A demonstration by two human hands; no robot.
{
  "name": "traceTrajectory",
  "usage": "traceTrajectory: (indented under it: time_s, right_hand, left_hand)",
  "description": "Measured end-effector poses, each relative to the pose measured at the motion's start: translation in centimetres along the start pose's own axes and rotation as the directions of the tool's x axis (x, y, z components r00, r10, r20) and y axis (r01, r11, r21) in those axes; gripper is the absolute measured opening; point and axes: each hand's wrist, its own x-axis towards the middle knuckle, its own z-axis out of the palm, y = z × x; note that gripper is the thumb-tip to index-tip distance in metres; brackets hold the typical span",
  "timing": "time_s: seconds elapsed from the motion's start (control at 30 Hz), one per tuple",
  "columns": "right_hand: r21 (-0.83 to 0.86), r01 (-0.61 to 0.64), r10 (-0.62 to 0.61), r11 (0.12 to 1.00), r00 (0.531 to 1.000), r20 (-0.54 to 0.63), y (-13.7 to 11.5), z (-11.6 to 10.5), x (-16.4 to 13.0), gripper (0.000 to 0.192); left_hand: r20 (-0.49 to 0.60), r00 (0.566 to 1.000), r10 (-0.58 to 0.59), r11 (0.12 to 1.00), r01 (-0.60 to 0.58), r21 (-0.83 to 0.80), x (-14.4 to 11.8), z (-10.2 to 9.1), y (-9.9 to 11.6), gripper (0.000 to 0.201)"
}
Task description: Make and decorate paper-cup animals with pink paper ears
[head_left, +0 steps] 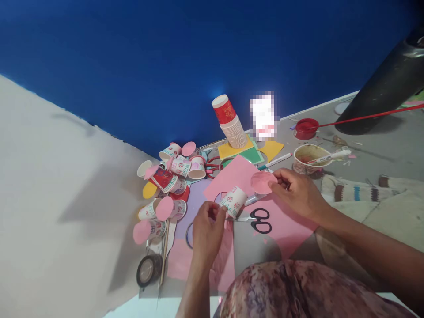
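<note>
Left hand (208, 227) grips decorated cup (236, 198), right hand (300, 194) pinches pink disc (261, 182) edgewise — likely sparing its face — inside near edge of table (251, 247).

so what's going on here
A person's left hand holds a decorated paper cup, while the right hand holds a pink paper disc by its edge. The cup and disc are apart. Black-handled scissors lie just beside the cup. Other decorated cups are gathered at the table's left side, several with pink discs.
</note>
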Motion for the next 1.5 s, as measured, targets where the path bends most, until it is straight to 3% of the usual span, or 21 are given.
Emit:
traceTrajectory:
  time_s: [0.1, 0.2, 0.3, 0.37, 0.43, 0.53, 0.7, 0.87, 1.17, 1.27, 1.37, 1.43, 1.5]
  right_hand:
    - [-0.016, 0.02, -0.021, 1.0, 0.999, -0.046, 0.3, 0.6, 0.1, 0.013]
    - [-0.028, 0.042, -0.045, 0.999, 0.995, -0.088, 0.6, 0.9, 0.2, 0.014]
    - [-0.033, 0.066, -0.069, 0.997, 0.99, -0.125, 0.5, 1.0, 0.3, 0.015]
    - [-0.036, 0.081, -0.086, 0.996, 0.985, -0.149, 0.4, 1.0, 0.1, 0.015]
    - [-0.046, 0.11, -0.116, 0.993, 0.981, -0.158, 0.3, 1.0, -0.1, 0.014]
    - [-0.088, 0.216, -0.229, 0.972, 0.958, -0.171, 0.1, 1.0, -0.6, 0.013]
    - [-0.138, 0.445, -0.464, 0.885, 0.865, -0.19, -0.2, 0.9, -1.1, 0.012]
    - [-0.117, 0.595, -0.604, 0.795, 0.76, -0.241, -0.5, 0.8, -1.4, 0.027]
    - [-0.045, 0.714, -0.709, 0.698, 0.683, -0.175, -1.6, -0.4, -1.7, 0.024]
    - [0.035, 0.695, -0.669, 0.718, 0.703, -0.242, -1.4, -0.7, -1.7, 0.026]
    - [0.137, 0.588, -0.533, 0.797, 0.791, -0.3, -1.1, -1.1, -1.6, 0.033]
    - [0.242, 0.516, -0.469, 0.822, 0.854, -0.226, -1.1, -1.3, -1.3, 0.041]
    - [0.332, 0.488, -0.477, 0.807, 0.871, -0.121, -1.3, -1.5, -1.2, 0.046]
  left_hand:
    - [0.058, 0.996, -0.064, 0.99, 0.07, -0.12, -0.4, 1.5, -0.5, 0.032]
    - [0.077, 0.989, -0.125, 0.913, 0.145, -0.383, -0.5, 2.2, -0.6, 0.03]
    - [0.181, 0.963, -0.197, 0.712, 0.268, -0.649, -0.5, 2.4, -0.2, 0.033]
    - [0.298, 0.934, -0.197, 0.569, 0.357, -0.741, -0.9, 2.9, 0.4, 0.038]
    - [0.401, 0.901, -0.166, 0.467, 0.43, -0.772, -1.3, 3.6, 1.2, 0.041]
    - [0.473, 0.872, -0.128, 0.387, 0.483, -0.785, -1.9, 4.8, 2.1, 0.043]
    - [0.455, 0.88, -0.136, 0.35, 0.473, -0.809, -1.8, 5.2, 1.9, 0.042]
    - [0.473, 0.871, -0.131, 0.289, 0.49, -0.822, -1.7, 5.1, 1.6, 0.044]
    - [0.487, 0.873, -0.039, 0.207, 0.484, -0.85, -1.8, 5.7, 0.4, 0.04]
    - [0.512, 0.859, 0.013, 0.168, 0.503, -0.848, -1.7, 6.1, 0.0, 0.041]
    - [0.553, 0.831, 0.059, 0.138, 0.542, -0.829, -1.7, 6.5, -0.4, 0.041]
    - [0.58, 0.81, 0.086, 0.147, 0.565, -0.812, -1.7, 6.8, -0.7, 0.041]
    - [0.6, 0.792, 0.109, 0.165, 0.581, -0.797, -1.8, 7.1, -0.8, 0.041]
